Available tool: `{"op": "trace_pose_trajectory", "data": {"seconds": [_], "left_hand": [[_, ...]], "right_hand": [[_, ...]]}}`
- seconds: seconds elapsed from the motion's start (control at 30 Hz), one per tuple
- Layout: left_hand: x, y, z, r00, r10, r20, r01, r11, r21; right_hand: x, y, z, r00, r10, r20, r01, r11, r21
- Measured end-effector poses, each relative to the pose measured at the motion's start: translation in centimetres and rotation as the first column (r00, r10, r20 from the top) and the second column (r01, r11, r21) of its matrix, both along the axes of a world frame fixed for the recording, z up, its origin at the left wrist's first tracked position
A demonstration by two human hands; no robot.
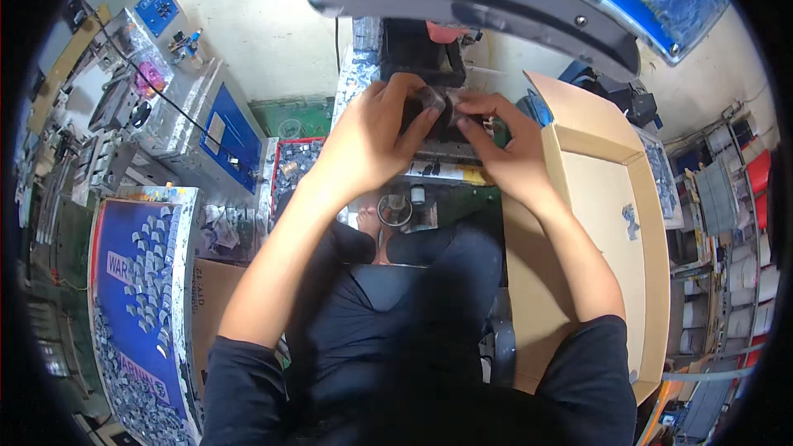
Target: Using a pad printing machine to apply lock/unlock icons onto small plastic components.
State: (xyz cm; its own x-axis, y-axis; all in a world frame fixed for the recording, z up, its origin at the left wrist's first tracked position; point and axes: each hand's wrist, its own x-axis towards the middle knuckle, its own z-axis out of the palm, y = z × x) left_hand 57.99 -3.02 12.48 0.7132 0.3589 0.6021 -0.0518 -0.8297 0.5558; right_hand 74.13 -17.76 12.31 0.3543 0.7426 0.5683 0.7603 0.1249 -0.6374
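Note:
Both hands are raised in front of me, close together at upper middle. My left hand [372,134] pinches a small, see-through greyish piece [431,100] between thumb and fingertips. Facing it, my right hand [514,142] has thumb and fingers closed on a similar small clear piece [452,106]. The two pieces almost meet; whether they touch or are parts of one thing I cannot tell. A dark bin [421,45] lies just beyond the hands. To their left, a red-rimmed tray [275,173] holds many small grey pieces.
An open cardboard box [652,281] stands at my right with a few grey bits inside. On my left, a blue board [120,227] carries rows of curved grey pieces. A grey cabinet [178,120] stands far left. A grey machine housing [471,0] overhangs the top; shelves [719,281] line the right.

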Motion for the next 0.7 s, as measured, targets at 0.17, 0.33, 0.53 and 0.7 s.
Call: {"op": "trace_pose_trajectory", "data": {"seconds": [0.17,0.33,0.53,0.7], "left_hand": [[0.3,-0.4,0.3,0.998,0.035,0.055,-0.024,0.981,-0.191],[0.2,-0.2,0.2,1.000,-0.005,-0.005,0.003,0.955,-0.295],[0.1,0.0,-0.5,0.997,0.043,0.072,-0.024,0.969,-0.244],[-1.5,-0.2,-0.4,0.982,0.043,0.186,0.024,0.938,-0.345]], "right_hand": [[-0.1,0.3,0.2,0.999,0.033,0.013,-0.033,0.999,-0.014],[-0.2,0.3,0.8,0.998,0.017,0.066,-0.015,0.999,-0.030],[-0.3,0.4,0.8,0.993,0.021,0.114,-0.013,0.998,-0.069],[-0.9,0.1,0.8,0.999,0.018,0.028,-0.014,0.991,-0.133]]}}
